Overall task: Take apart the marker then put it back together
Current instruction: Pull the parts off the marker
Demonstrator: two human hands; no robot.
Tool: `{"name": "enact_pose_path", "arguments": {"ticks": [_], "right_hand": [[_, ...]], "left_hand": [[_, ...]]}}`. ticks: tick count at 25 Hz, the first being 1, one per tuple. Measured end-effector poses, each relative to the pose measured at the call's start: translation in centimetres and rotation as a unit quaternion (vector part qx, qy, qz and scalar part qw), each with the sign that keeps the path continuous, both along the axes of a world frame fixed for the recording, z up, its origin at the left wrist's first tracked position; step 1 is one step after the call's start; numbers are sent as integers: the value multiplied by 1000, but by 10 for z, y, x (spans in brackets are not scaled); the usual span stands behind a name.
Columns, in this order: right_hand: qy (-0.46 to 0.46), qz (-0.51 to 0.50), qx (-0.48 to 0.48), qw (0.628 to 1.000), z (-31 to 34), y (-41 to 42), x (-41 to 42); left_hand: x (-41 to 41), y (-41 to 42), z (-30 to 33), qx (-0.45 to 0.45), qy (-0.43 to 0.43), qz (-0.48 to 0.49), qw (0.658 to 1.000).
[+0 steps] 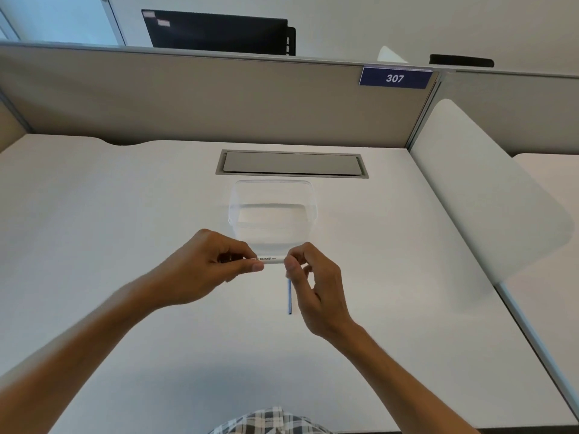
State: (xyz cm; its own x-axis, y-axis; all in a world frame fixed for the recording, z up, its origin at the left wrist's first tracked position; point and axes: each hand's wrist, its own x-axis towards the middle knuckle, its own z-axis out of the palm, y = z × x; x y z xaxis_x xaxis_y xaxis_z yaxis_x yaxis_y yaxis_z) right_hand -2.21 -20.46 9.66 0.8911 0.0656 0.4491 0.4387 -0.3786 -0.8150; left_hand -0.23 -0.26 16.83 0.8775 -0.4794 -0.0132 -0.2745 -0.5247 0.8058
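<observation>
A white whiteboard marker barrel is held level above the desk, just in front of a clear plastic container. My left hand grips its left part with fingers and thumb curled round it. My right hand pinches the barrel's right end between thumb and forefinger. A thin blue rod, an inner piece of the marker, lies on the desk below the right hand, pointing toward me. The marker's ends are hidden by my fingers.
A clear plastic container stands on the white desk behind the hands. A grey cable flap is set in the desk further back. Partition walls close the back and right side.
</observation>
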Motion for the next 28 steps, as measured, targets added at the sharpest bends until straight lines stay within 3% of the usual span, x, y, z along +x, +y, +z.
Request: {"name": "enact_pose_path", "arguments": {"ticks": [2, 4, 5, 8, 12, 20, 28], "right_hand": [[116, -1, 84, 990, 2, 3, -2], [211, -9, 157, 965, 3, 3, 0], [247, -10, 167, 954, 4, 3, 1], [292, 7, 152, 944, 5, 3, -1], [294, 36, 153, 943, 8, 5, -2], [213, 74, 65, 972, 10, -4, -3], [233, 24, 95, 968, 12, -4, -1]], "left_hand": [[-2, 3, -7, 86, -121, 19, 989], [-1, 7, -12, 211, -275, 10, 938], [-1, 8, -15, 247, -319, -4, 915], [-1, 7, -21, 275, -367, -34, 888], [-3, 8, -21, 271, -374, -39, 886], [5, 22, -27, 225, -235, 18, 945], [3, 19, -25, 209, -264, 12, 941]]}}
